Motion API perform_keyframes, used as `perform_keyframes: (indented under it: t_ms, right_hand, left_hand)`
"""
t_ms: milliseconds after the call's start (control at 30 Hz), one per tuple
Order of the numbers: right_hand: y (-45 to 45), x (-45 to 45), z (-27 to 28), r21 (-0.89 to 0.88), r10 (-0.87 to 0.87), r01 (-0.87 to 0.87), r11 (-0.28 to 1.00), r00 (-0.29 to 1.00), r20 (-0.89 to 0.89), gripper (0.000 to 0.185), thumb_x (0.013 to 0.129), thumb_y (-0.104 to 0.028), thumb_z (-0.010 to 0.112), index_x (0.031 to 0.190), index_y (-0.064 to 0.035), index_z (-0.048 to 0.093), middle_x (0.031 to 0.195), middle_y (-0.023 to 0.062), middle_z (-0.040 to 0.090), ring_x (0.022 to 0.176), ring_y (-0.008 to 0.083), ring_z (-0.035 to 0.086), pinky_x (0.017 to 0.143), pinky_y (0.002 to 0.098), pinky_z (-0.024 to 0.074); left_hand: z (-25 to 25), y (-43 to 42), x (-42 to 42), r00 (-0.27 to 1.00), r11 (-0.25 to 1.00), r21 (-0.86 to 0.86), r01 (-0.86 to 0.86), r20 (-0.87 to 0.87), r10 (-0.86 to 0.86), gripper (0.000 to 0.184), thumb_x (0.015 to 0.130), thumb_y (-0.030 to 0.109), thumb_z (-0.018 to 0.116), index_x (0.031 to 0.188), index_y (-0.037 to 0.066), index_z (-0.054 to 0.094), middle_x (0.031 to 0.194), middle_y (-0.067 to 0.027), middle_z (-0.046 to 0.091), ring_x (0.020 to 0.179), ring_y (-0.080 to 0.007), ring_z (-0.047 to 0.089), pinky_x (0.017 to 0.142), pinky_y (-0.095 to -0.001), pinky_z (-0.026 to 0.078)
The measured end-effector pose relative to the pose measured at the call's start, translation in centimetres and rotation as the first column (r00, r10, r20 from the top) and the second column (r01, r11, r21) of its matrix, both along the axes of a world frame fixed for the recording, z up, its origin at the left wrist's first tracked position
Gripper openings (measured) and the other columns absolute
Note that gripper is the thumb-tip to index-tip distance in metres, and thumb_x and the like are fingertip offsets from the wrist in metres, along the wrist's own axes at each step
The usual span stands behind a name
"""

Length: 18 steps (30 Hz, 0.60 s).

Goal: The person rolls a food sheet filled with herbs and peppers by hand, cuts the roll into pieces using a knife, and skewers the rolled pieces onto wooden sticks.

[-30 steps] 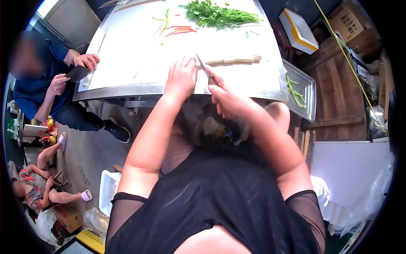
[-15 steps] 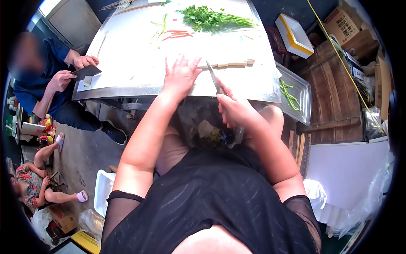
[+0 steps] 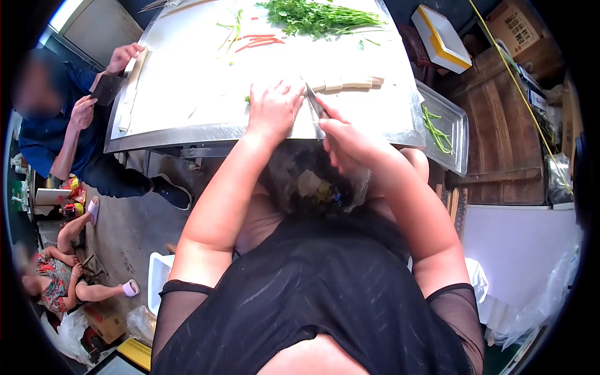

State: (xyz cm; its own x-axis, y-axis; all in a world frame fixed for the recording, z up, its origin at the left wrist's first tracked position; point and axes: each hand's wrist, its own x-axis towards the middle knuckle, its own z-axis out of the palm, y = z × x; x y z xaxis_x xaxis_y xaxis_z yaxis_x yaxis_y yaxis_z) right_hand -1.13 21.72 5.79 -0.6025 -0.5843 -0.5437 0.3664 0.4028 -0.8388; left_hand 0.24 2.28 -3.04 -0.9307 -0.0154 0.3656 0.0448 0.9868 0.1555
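My right hand (image 3: pixel 342 134) is wrapped round the handle of a knife (image 3: pixel 315 103), its blade pointing up and left over the white tabletop. Just left of the blade, my left hand (image 3: pixel 274 111) lies palm down with its fingers stretched forward; whatever is under the palm is mostly hidden. A row of pale, flat cut pieces (image 3: pixel 344 83) runs to the right from the knife tip. Further back are several red pepper strips (image 3: pixel 259 42), thin green stalks (image 3: pixel 232 36) and a bunch of leafy green herbs (image 3: pixel 312 17).
The white table (image 3: pixel 187 75) has a metal edge. To its right is a metal tray (image 3: pixel 459 153) with green stalks (image 3: pixel 436 129). At left a co-worker (image 3: pixel 69 119) holds a dark flat object (image 3: pixel 106 90) beside pale strips (image 3: pixel 133 81). A bag of scraps (image 3: pixel 315 187) sits below the table.
The view has shifted slightly. My knife and left hand stay close together at the row's left end. The co-worker's one hand has moved up to pale strips, the dark object shifting left.
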Motion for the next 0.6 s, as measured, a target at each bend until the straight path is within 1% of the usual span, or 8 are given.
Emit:
perform_keyframes:
  t_ms: [67, 167, 233, 267, 333, 433, 500, 600]
  right_hand:
    - [-1.3, -1.1, -0.5, 0.040, 0.030, -0.024, 0.999, 0.990, -0.141, 0.060, 0.099, -0.024, 0.046, 0.155, -0.0232, 0.025, 0.074, 0.0068, 0.056, 0.050, 0.0160, 0.056, 0.041, 0.0303, 0.0480]
    - [-1.3, -1.5, -0.3, 0.007, 0.031, -0.030, 1.000, 0.990, -0.139, 0.061, 0.099, -0.023, 0.045, 0.156, -0.0208, 0.024, 0.075, 0.0070, 0.056, 0.050, 0.0158, 0.056, 0.041, 0.0299, 0.0485]
    - [-0.9, -1.2, -0.2, -0.021, 0.032, -0.037, 0.999, 0.983, -0.179, 0.061, 0.100, -0.024, 0.045, 0.156, -0.0196, 0.022, 0.074, 0.0067, 0.055, 0.050, 0.0154, 0.056, 0.041, 0.0297, 0.0485]
    - [-0.6, -0.7, -0.3, -0.082, -0.002, -0.015, 0.997, 0.978, -0.207, 0.062, 0.100, -0.024, 0.045, 0.156, -0.0195, 0.021, 0.074, 0.0065, 0.055, 0.050, 0.0152, 0.056, 0.041, 0.0297, 0.0484]
    - [-0.5, 0.8, 0.1, -0.184, -0.041, 0.001, 0.983, 0.976, -0.213, 0.064, 0.099, -0.018, 0.043, 0.157, -0.0125, 0.016, 0.071, 0.0067, 0.054, 0.046, 0.0151, 0.055, 0.039, 0.0292, 0.0474]
    - [-1.0, 2.8, 0.1, -0.195, 0.008, -0.025, 0.981, 0.996, -0.088, 0.064, 0.099, -0.018, 0.044, 0.156, -0.0128, 0.017, 0.071, 0.0064, 0.054, 0.046, 0.0150, 0.055, 0.039, 0.0296, 0.0475]
    - [-1.7, 3.7, -1.3, -0.225, 0.035, -0.051, 0.973, 0.996, -0.078, 0.064, 0.098, -0.017, 0.044, 0.157, -0.0137, 0.017, 0.070, 0.0055, 0.054, 0.045, 0.0148, 0.055, 0.040, 0.0298, 0.0481]
    - [-2.3, 4.2, -1.8, -0.185, 0.068, -0.082, 0.979, 0.994, -0.081, 0.062, 0.101, -0.021, 0.044, 0.157, -0.0219, 0.018, 0.077, 0.0068, 0.054, 0.052, 0.0158, 0.055, 0.044, 0.0313, 0.0483]
  left_hand:
    - [0.4, -0.1, -0.3, 1.000, 1.000, -0.014, 0.000, -0.006, 0.000, 0.036, 0.097, 0.036, 0.052, 0.130, 0.024, 0.062, 0.132, -0.0057, 0.061, 0.130, -0.0257, 0.050, 0.108, -0.0651, 0.026]
    - [0.5, -0.3, 0.4, 0.999, 1.000, 0.021, 0.006, 0.053, -0.008, 0.044, 0.095, 0.036, 0.056, 0.137, 0.020, 0.055, 0.138, -0.0080, 0.056, 0.132, -0.0271, 0.048, 0.108, -0.0652, 0.025]
    - [0.8, -0.9, 0.6, 0.997, 0.997, 0.069, 0.031, -0.076, -0.026, 0.063, 0.090, 0.037, 0.063, 0.145, 0.015, 0.042, 0.147, -0.0106, 0.044, 0.137, -0.0282, 0.041, 0.111, -0.0654, 0.021]
    - [0.7, -1.6, 1.3, 0.995, 0.987, 0.156, 0.024, -0.104, -0.008, 0.084, 0.081, 0.035, 0.074, 0.150, 0.011, 0.032, 0.151, -0.0151, 0.038, 0.138, -0.0314, 0.038, 0.113, -0.0612, 0.021]
    - [0.5, -4.4, 2.1, 0.989, 0.972, 0.229, 0.059, -0.143, -0.027, 0.088, 0.078, 0.033, 0.077, 0.150, 0.011, 0.032, 0.150, -0.0158, 0.039, 0.137, -0.0319, 0.039, 0.114, -0.0582, 0.021]
    - [0.3, -6.3, 2.9, 0.982, 0.951, 0.294, 0.099, -0.185, -0.045, 0.092, 0.072, 0.024, 0.083, 0.149, 0.009, 0.034, 0.145, -0.0181, 0.045, 0.133, -0.0342, 0.043, 0.115, -0.0474, 0.028]
    - [0.0, -6.5, 3.1, 0.986, 0.874, 0.468, 0.127, -0.157, -0.059, 0.089, 0.073, 0.022, 0.082, 0.148, 0.008, 0.036, 0.140, -0.0189, 0.050, 0.130, -0.0353, 0.046, 0.111, -0.0428, 0.035]
    - [0.1, -6.5, 3.3, 0.986, 0.825, 0.556, 0.100, -0.164, -0.009, 0.082, 0.074, 0.021, 0.081, 0.144, 0.007, 0.041, 0.137, -0.0192, 0.052, 0.126, -0.0347, 0.051, 0.106, -0.0395, 0.041]
